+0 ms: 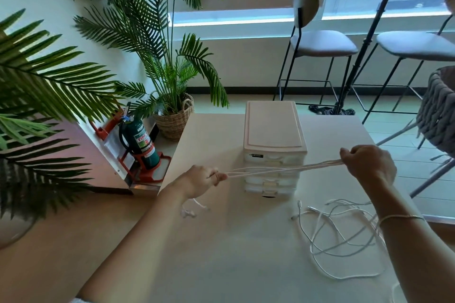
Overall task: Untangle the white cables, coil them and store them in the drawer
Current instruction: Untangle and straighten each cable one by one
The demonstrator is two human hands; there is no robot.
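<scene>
My left hand (202,181) and my right hand (366,163) each grip one end of a folded white cable (280,170), pulled taut in several strands between them, above the table and in front of the drawer unit (273,135). That unit is white plastic with several shut translucent drawers. A short end of the held cable (194,208) with connectors dangles below my left wrist. More white cables (337,236) lie loose and tangled on the table (221,253) at the right, partly behind my right forearm.
A green fire extinguisher (140,142) on a red stand sits on the floor left of the table. Palm plants (157,39) fill the left side. Bar stools (317,44) and a high table stand behind; a grey woven chair (438,110) is at the right edge.
</scene>
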